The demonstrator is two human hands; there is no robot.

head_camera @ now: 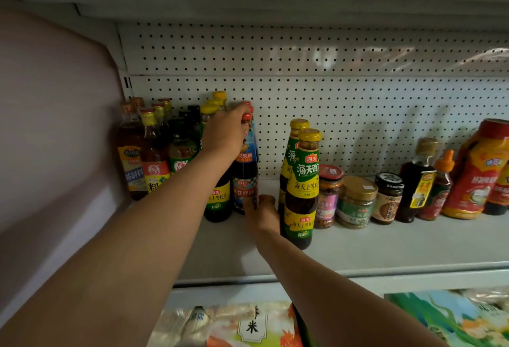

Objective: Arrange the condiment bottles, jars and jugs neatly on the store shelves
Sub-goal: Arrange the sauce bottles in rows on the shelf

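Red-capped bottle (245,181) between hands: left hand (224,133) gripping its neck, right hand (261,209) fingers against its base.

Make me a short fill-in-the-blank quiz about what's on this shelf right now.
1. The left hand grips the neck of a bottle with a ____ cap.
2. The right hand touches that red-capped bottle near its ____.
3. The jar with the gold lid stands between ____ other jars.

Missing words: red; base; two

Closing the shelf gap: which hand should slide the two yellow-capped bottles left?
Right. The right hand rests beside the yellow-capped bottles; the left hand grips the red-capped bottle.
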